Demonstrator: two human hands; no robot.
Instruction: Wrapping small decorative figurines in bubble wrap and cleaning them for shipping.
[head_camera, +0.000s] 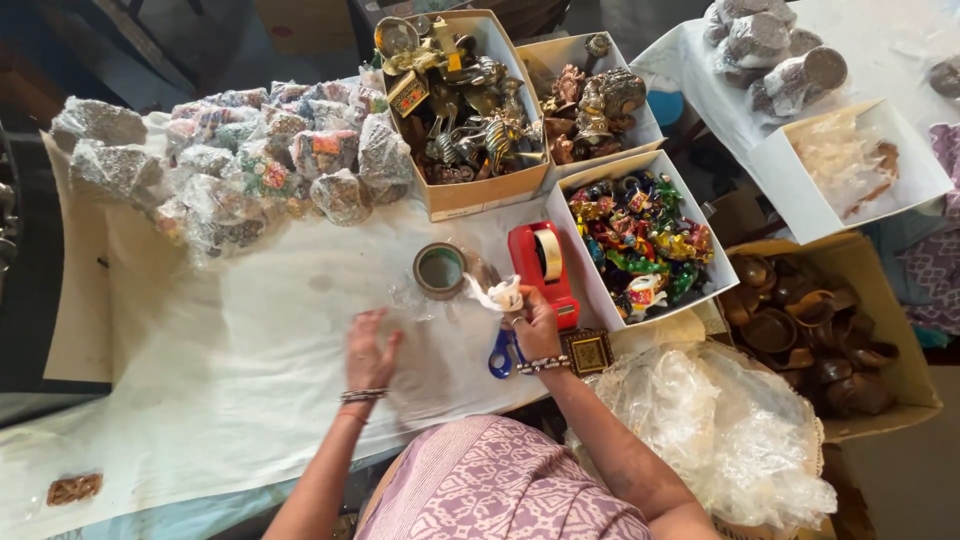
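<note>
- Left hand (368, 352): fingers spread, palm down, pressing flat on a clear plastic sheet (425, 345) that lies on the white-covered bench (230, 370); the grip holds nothing.
- Right hand (533, 325): grip pinched on a small white wrapped piece (500, 294), held just above the bench between the roll of brown tape (440, 269) and the red tape dispenser (541, 268).
- Blue-handled scissors (502, 353): lying under the right wrist, just beside a small dark framed square (587, 351) at the near bench edge.
- Open room: the broad bare stretch of white cover to the left of the left hand, reaching the near edge.
- Far edge: a heap of plastic-wrapped bundles (230, 160) at left, then a cardboard box of metal figures (462, 100), a white box of brown figurines (590, 100) and a white box of bright coloured figures (640, 235), set side by side and touching.
- Right of the bench: a box of brown clay bowls (810, 330) and a pile of clear plastic bags (710, 420) beside the right arm.
</note>
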